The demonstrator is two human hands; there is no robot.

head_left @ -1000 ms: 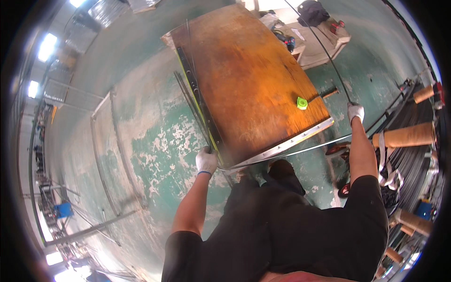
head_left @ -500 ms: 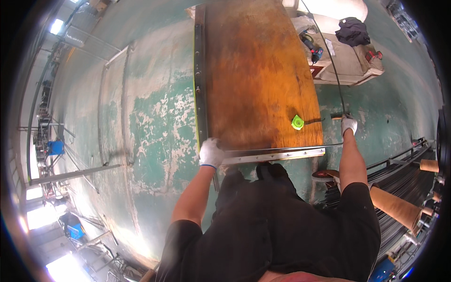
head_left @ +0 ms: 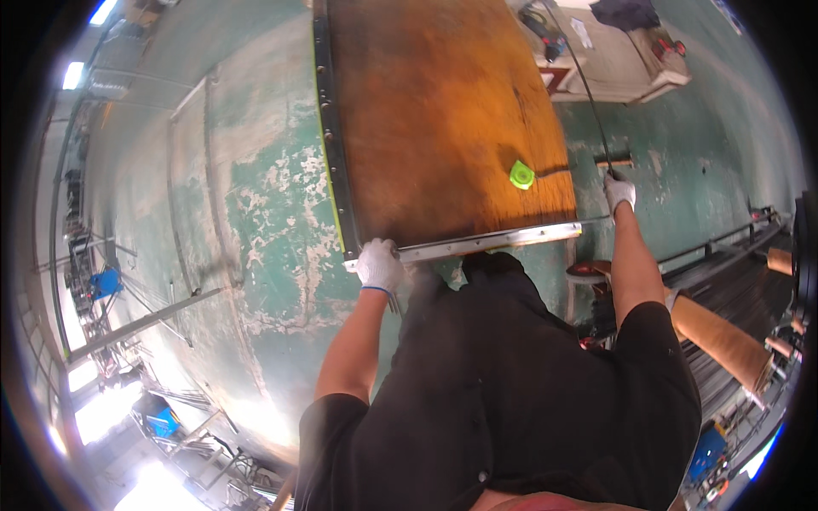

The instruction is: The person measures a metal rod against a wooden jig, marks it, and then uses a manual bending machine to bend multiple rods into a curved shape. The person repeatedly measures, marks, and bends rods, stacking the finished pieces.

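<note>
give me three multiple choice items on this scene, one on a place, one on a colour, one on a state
1. Where does the tape measure lie?
A. on the wooden board, near its right edge
B. on the green floor
C. in the left hand

2. What colour are the gloves on both hands?
A. black
B. white
C. orange

3. What is the left hand doing?
A. hanging free at the person's side
B. holding the tape measure
C. gripping the near left corner of the board's metal edge strip

Answers:
1. A: the small bright green case sits on the wooden board, close to its right side.
2. B: both the left hand and the right hand show white gloves.
3. C: the glove is closed over the corner where the metal strip ends.
</note>
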